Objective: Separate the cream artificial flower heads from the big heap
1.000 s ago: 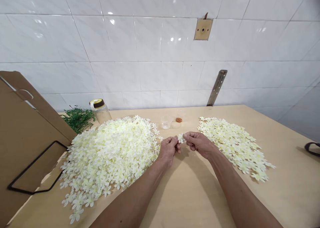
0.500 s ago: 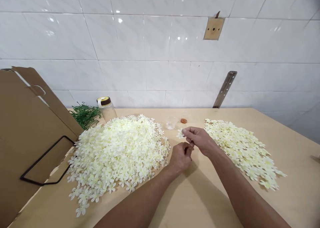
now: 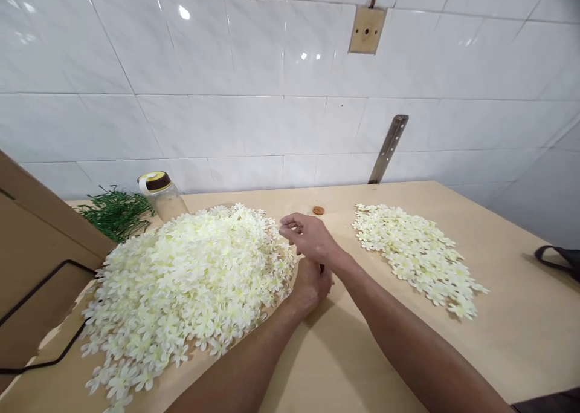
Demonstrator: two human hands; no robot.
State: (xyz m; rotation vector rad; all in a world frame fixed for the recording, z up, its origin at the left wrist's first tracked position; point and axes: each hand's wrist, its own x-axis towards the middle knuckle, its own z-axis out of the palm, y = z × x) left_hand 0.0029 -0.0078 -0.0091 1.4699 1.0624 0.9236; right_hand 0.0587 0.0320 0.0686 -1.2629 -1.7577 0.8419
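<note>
A large heap of white artificial flowers [image 3: 194, 268] with pale yellow centres covers the left part of the table. My right hand [image 3: 310, 237] reaches across to its right edge, thumb and fingers apart, with no flower visible between them. Below it, partly covered by the right wrist, my left hand [image 3: 312, 286] is closed low over the table. Whatever its fingers hold is hidden. To the right, a smaller, flatter patch of the same flowers [image 3: 414, 253] is spread out.
Behind the heap stand a clear bottle [image 3: 165, 198] with a brown and yellow lid and green plastic stems [image 3: 115, 213]. A cardboard box [image 3: 40, 237] with a black wire frame [image 3: 61, 355] borders the left. A small brown disc [image 3: 318, 210] lies near the tiled wall [image 3: 244, 126].
My right hand has moved left to the heap's edge; the flower it held is no longer visible in it. My left hand stays closed. The view has turned right.
</note>
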